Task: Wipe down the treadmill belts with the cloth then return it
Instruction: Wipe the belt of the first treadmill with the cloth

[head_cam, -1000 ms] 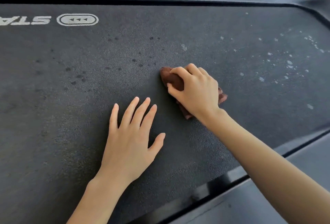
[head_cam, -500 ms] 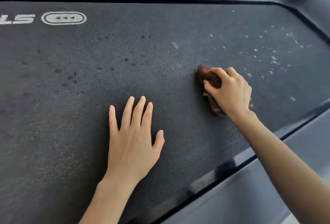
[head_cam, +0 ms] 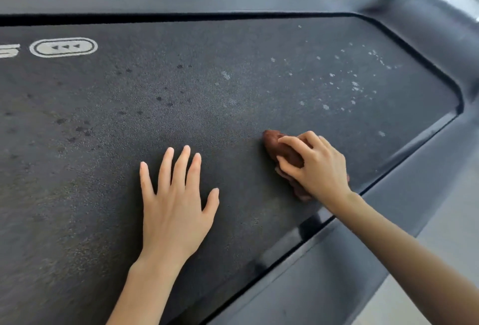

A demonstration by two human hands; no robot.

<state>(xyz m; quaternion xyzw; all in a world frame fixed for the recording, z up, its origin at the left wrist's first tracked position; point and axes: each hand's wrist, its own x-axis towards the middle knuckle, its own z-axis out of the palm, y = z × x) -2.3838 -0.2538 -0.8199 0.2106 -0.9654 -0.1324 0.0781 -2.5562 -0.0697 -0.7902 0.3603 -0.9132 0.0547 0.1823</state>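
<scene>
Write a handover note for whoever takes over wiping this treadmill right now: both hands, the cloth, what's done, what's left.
Left hand: open, flat on the belt, fingers spread.
Right hand: grips the bunched brown cloth and presses it on the belt close to the near edge.
Done: wiping is under way; how much is already clean cannot be told.
Left: white specks beyond the cloth toward the rounded end, dark spots left of the hands, then return the cloth. Its place is out of view.
</scene>
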